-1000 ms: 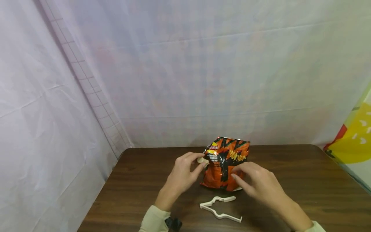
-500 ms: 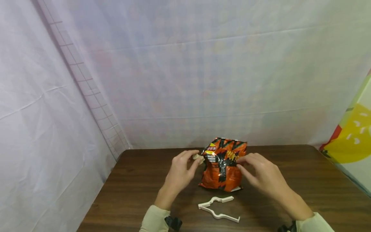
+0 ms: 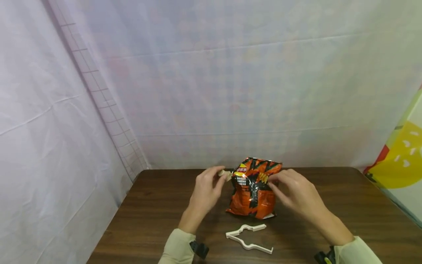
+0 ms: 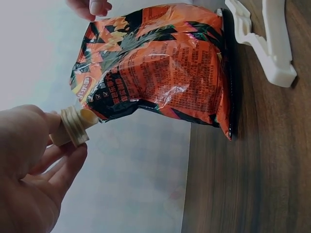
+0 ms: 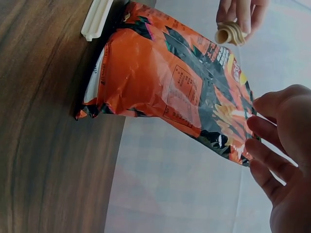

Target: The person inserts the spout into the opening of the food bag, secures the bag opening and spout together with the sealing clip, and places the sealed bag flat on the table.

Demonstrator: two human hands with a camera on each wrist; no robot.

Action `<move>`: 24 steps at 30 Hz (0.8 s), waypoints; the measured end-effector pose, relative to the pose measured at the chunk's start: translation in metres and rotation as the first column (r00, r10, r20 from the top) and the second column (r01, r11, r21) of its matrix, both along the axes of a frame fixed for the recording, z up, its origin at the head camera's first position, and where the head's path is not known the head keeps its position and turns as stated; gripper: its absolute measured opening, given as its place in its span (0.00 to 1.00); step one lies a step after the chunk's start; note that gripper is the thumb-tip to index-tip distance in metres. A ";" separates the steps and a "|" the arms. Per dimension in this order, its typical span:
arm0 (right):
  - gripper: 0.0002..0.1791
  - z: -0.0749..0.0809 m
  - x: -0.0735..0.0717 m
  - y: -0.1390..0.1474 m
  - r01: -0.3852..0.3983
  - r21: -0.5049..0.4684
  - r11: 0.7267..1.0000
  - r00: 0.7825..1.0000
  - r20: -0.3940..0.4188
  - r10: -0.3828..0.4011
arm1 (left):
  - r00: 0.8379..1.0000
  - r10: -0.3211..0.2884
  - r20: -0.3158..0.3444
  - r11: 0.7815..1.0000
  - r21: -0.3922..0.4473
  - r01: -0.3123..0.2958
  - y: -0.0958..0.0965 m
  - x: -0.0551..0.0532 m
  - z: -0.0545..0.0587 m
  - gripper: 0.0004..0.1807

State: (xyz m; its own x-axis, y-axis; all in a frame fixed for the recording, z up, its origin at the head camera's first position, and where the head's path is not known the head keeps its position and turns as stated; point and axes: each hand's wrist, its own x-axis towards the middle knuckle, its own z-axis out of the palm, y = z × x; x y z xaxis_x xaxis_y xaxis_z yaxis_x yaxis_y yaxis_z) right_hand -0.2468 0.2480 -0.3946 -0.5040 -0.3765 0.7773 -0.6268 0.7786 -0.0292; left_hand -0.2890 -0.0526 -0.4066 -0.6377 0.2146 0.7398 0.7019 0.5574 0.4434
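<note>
An orange and black bag of chips (image 3: 253,198) stands upright on the table, its top leaning back. My left hand (image 3: 206,187) pinches a small cream threaded spout (image 4: 74,126) between thumb and fingers, close to the bag's upper left side. The spout's round opening faces the bag in the right wrist view. At the opposite side, my right hand (image 3: 293,189) pinches the bag's upper right edge with thumb and fingertips. In front of the bag lies a cream bag clip (image 3: 248,237), its two arms spread apart, with a curved hollow in each.
The dark wood table (image 3: 148,223) carries the bag and clip. A pale curtain (image 3: 197,91) hangs behind its back edge, and another white sheet (image 3: 49,146) is on the left. A yellow printed cloth (image 3: 400,161) hangs at the far right.
My right hand has risen along the bag to its upper right edge and grips there. My left hand has shifted slightly up and left with the spout, turning it. The clip stays put.
</note>
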 end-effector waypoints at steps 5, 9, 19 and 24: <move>0.14 0.003 -0.003 0.002 -0.009 0.008 1.000 1.000 -0.016 0.009 | 1.000 -0.001 0.015 0.999 0.032 0.000 0.004 -0.004 0.003 0.13; 0.13 0.005 -0.004 0.002 -0.018 0.007 1.000 1.000 -0.020 0.018 | 1.000 0.008 0.021 0.999 0.034 -0.009 0.007 -0.007 0.006 0.13; 0.14 0.010 -0.007 0.001 -0.042 0.022 0.999 0.998 -0.035 0.043 | 0.999 0.024 0.031 0.998 0.062 -0.026 0.016 -0.014 0.009 0.13; 0.14 0.015 -0.012 0.000 -0.064 0.031 0.997 0.997 -0.040 0.066 | 0.997 -0.010 0.073 0.995 0.099 0.003 0.022 -0.017 0.009 0.13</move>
State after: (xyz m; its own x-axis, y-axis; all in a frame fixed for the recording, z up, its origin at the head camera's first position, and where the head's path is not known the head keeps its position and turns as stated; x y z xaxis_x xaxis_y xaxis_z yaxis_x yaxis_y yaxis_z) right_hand -0.2590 0.2480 -0.3796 -0.4458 -0.4306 0.7847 -0.6764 0.7363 0.0198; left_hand -0.3064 -0.0302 -0.3976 -0.6901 0.1472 0.7086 0.6687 0.5041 0.5465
